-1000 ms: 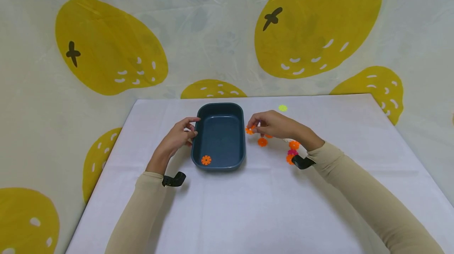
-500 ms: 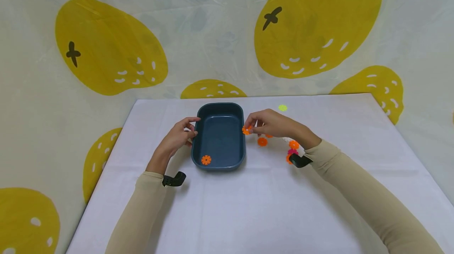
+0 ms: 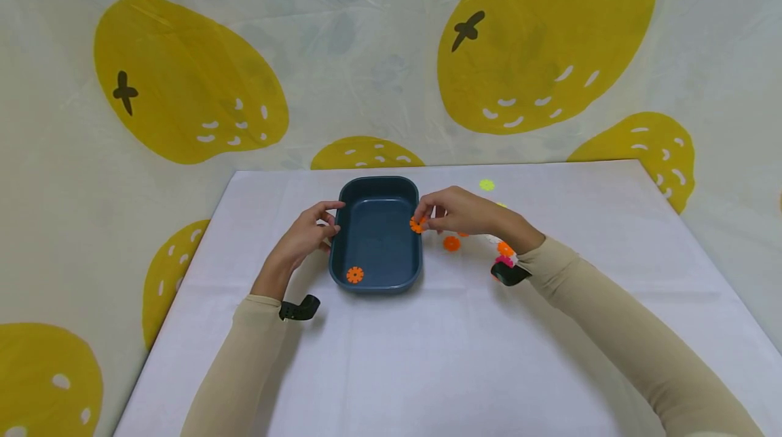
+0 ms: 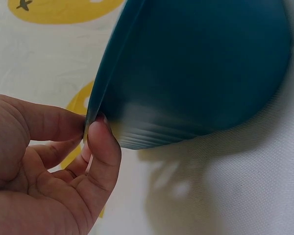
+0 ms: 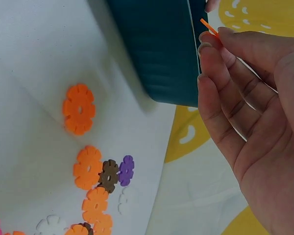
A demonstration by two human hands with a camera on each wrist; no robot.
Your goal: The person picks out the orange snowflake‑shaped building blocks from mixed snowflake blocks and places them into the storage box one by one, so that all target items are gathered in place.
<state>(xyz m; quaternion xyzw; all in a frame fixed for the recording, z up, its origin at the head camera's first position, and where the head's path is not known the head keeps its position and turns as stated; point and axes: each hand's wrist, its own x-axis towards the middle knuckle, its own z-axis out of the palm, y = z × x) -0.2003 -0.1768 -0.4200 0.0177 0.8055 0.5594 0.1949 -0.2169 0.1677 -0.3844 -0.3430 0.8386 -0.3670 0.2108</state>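
A dark blue rectangular tub (image 3: pixel 379 247) stands on the table, one orange flower-shaped disc (image 3: pixel 355 275) lying in its near left corner. My left hand (image 3: pixel 311 230) pinches the tub's left rim between thumb and fingers, as the left wrist view shows close up. At the opposite rim, my right hand (image 3: pixel 455 212) holds another orange notched disc (image 3: pixel 418 224) by its edge between thumb and fingertip. Seen edge-on in the right wrist view, that held disc (image 5: pixel 209 28) is a thin orange strip beside the tub's wall.
Right of the tub lie several loose discs: an orange disc (image 5: pixel 79 109), a brown disc (image 5: pixel 108 176), a purple disc (image 5: pixel 126 170) and a white disc (image 5: pixel 52 225). A yellow-green disc (image 3: pixel 487 184) lies near the table's back edge. A patterned cloth (image 3: pixel 366 50) hangs behind.
My right hand has moved left with the orange disc, from beside the tub to over its right rim. My left hand and the tub have stayed put.
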